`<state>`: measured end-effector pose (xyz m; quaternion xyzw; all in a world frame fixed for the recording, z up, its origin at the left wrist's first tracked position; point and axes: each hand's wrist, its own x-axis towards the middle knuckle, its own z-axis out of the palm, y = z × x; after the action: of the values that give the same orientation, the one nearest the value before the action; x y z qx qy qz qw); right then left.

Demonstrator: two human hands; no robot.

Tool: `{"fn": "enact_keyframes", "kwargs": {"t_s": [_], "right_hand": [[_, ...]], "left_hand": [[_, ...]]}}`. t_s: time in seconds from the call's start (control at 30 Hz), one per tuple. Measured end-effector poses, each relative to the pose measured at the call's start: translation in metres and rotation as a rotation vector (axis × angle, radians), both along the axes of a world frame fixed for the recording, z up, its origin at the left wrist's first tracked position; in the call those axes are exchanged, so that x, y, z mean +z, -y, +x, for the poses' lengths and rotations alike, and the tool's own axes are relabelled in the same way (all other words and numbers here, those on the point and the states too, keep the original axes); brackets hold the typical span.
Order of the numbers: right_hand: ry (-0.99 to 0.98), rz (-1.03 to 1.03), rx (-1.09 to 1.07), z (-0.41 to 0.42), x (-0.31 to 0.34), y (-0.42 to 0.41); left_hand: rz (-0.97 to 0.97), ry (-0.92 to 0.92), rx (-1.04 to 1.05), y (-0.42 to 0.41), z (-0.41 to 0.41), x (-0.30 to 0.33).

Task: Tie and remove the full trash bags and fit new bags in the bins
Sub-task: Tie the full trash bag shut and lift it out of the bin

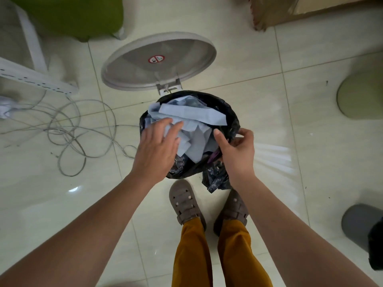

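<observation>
A small bin stands on the tiled floor in front of my feet, lined with a black trash bag (230,112) that is full of crumpled pale blue paper (192,114). Its round grey lid (159,61) is flipped open at the far side. My left hand (157,143) reaches over the near left rim with straight, spread fingers touching the paper. My right hand (238,148) pinches the black bag's edge at the near right rim. A loose flap of the bag (215,179) hangs down the bin's front.
A tangle of grey cables (68,131) and a white power strip (37,79) lie on the floor at left. A pale green bin (360,96) and a grey bin (358,224) stand at right. Cardboard (290,11) lies at the back right, a green object (68,15) at the back left.
</observation>
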<state>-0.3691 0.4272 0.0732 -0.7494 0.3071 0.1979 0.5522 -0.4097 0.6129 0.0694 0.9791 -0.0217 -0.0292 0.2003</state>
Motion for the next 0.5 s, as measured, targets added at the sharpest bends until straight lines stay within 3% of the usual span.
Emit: {"fn": "enact_keyframes", "kwargs": {"t_s": [0.13,0.27,0.37,0.5], "right_hand": [[0.041,-0.045,0.031,0.020,-0.006,-0.008],[0.182,-0.116,0.211,0.033,-0.008,-0.017],[0.172,-0.093,0.378,0.037,-0.012,-0.028],[0.079,-0.097,0.482,0.034,-0.019,-0.040]], "left_hand": [[-0.121,-0.041,0.573,-0.025,-0.002,-0.012],[-0.487,-0.393,1.108,-0.045,0.006,-0.031],[-0.759,-0.602,1.182,-0.056,0.010,-0.041],[-1.006,-0.642,1.220,-0.065,0.018,-0.047]]}}
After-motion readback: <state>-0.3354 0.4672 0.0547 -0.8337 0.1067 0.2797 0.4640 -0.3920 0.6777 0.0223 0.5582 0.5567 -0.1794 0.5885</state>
